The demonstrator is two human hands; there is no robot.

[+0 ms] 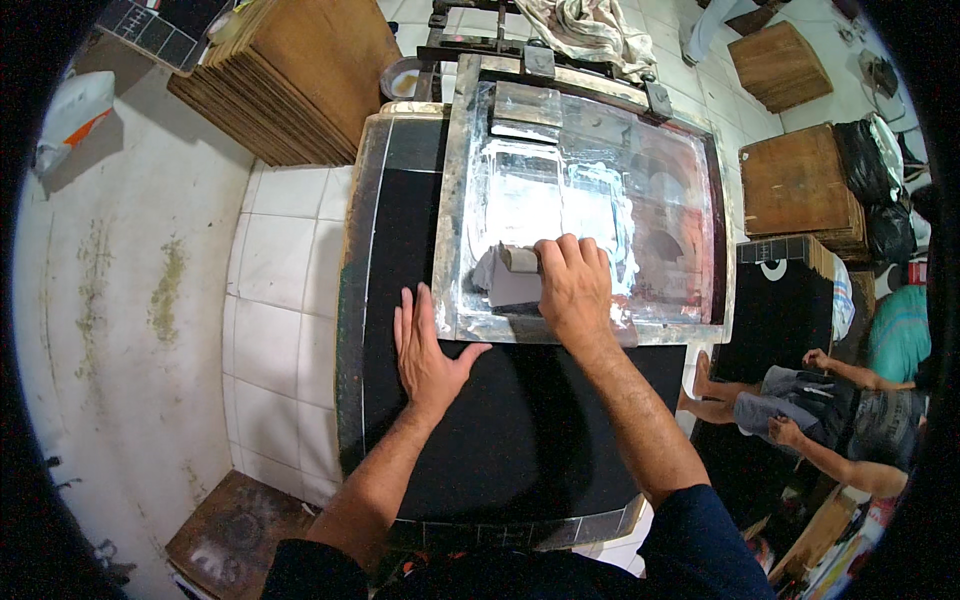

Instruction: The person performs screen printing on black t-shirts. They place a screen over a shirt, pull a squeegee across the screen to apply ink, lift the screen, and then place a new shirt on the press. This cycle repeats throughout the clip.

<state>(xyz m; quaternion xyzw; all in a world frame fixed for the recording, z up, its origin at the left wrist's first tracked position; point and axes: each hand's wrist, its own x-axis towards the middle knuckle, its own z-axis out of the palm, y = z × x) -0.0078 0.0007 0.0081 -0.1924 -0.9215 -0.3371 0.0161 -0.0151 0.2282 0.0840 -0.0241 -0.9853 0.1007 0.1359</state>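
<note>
A wooden-framed printing screen lies over black fabric on a long board. White ink is spread across the left half of its mesh. My right hand grips a squeegee with a brownish top edge and a pale, ink-smeared face, tilted at the near end of the ink. The fingers partly hide it. My left hand lies on the fabric at the screen's near left corner, fingers stretched and thumb out along the near edge, holding nothing. A second squeegee-like block rests at the mesh's far end.
A metal hinge bar clamps the screen's far side. Stacked brown boards stand far left, a small bowl beside them. Crumpled cloth hangs beyond the screen. At the right, another person is near a second black-covered board.
</note>
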